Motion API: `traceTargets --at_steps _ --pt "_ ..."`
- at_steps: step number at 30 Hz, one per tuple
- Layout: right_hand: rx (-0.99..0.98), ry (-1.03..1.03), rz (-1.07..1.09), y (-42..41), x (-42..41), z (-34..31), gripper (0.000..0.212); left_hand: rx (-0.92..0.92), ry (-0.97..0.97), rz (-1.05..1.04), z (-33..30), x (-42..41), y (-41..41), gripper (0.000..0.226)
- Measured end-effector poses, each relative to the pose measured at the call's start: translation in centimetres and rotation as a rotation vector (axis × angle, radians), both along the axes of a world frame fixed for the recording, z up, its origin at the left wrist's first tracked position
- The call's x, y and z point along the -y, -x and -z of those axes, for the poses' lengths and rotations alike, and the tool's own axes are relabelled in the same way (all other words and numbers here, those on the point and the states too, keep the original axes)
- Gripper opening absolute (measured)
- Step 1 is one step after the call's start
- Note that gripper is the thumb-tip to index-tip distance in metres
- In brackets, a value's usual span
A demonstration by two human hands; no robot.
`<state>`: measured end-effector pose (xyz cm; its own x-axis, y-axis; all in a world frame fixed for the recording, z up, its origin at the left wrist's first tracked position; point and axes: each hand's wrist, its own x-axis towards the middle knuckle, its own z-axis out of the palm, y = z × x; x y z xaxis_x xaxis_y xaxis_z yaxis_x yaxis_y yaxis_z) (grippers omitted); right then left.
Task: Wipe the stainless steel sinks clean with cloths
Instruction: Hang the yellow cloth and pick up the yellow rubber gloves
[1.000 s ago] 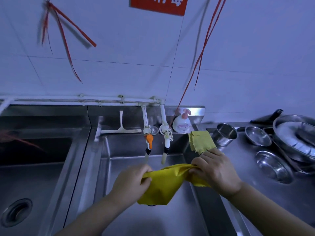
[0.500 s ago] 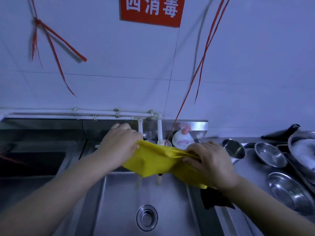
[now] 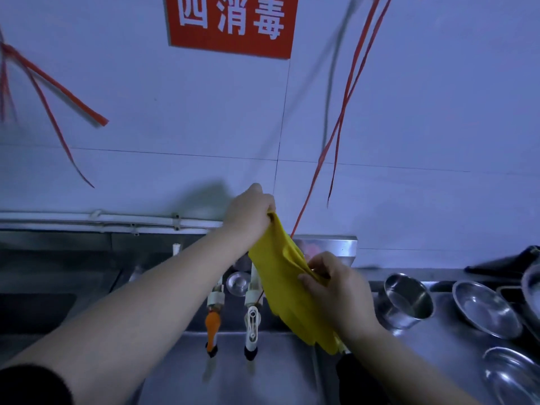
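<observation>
A yellow cloth (image 3: 285, 290) hangs stretched between both hands above the right end of the middle steel sink (image 3: 233, 372). My left hand (image 3: 248, 211) grips its top corner, raised against the white tiled wall. Lower and to the right, my right hand (image 3: 339, 296) pinches the cloth's middle fold near the sink's right rim. The cloth's lower end dangles below my right wrist. Two taps, one with an orange handle (image 3: 211, 325) and one with a white handle (image 3: 252, 323), hang over the sink just left of the cloth.
A second sink (image 3: 35, 311) lies dark at the left. Steel cup (image 3: 407, 301), bowls (image 3: 485, 308) and a pot stand on the right counter. Red strings (image 3: 336, 135) hang down the wall. A dark object (image 3: 359, 378) lies by the sink's right rim.
My left hand lifted its end of the cloth up to the wall while the right stayed low, so the cloth turned from level to steeply slanted. The view tilted upward.
</observation>
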<state>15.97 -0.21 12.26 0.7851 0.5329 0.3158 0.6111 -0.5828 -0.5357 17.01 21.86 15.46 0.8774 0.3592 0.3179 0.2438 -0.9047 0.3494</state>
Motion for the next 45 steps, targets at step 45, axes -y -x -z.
traceTargets --at_steps 45 --pt "-0.177 -0.078 0.022 -2.8 -1.4 4.5 0.026 -0.193 0.635 0.225 7.5 4.0 6.3 0.042"
